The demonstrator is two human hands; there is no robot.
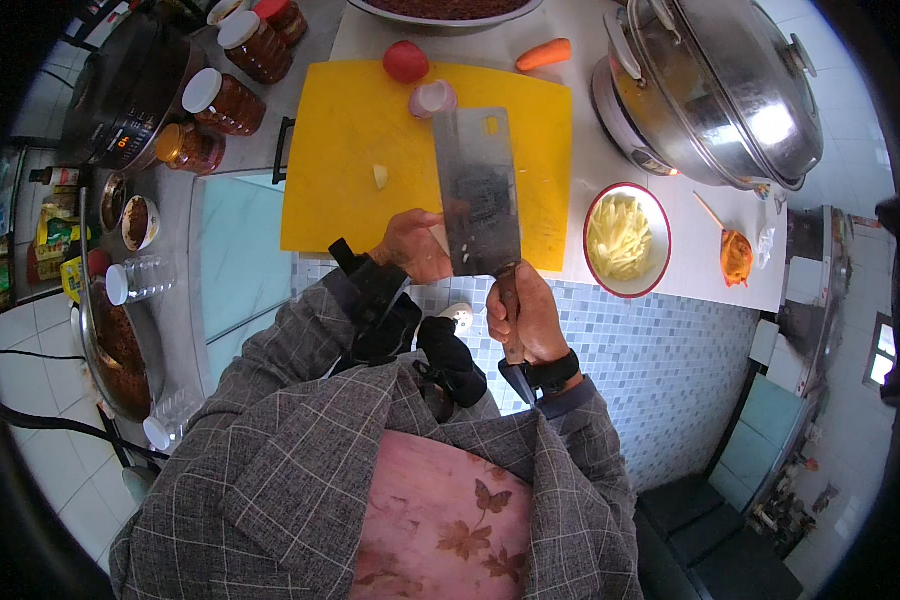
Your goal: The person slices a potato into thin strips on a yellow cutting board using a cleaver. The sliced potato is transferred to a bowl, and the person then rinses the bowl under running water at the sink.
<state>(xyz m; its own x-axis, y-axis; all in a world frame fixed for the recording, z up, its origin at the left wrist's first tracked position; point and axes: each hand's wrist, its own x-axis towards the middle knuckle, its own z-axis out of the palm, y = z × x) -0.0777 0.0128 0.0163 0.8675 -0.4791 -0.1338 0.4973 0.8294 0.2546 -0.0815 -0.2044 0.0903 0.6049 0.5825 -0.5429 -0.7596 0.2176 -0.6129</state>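
Observation:
My right hand [529, 311] grips the wooden handle of a metal cleaver [480, 191], its broad blade raised over the near edge of a yellow cutting board [345, 150]. Beside the blade my left hand [418, 247] has its thumb and fingers around a pale piece of food [440, 238], partly hidden by the blade. A small pale yellow piece [380, 177] lies on the board to the left. At the board's far edge are a red round vegetable [406, 61] and a cut onion [433, 99]. A carrot [544, 55] rests on the counter beyond.
A red-rimmed bowl of pale cut strips [619, 236] stands right of the board, near a large steel steamer pot [705, 90]. An orange-brown item [736, 257] lies farther right. Lidded jars [223, 103], a dark cooker [127, 97] and a clear bottle [146, 280] stand left.

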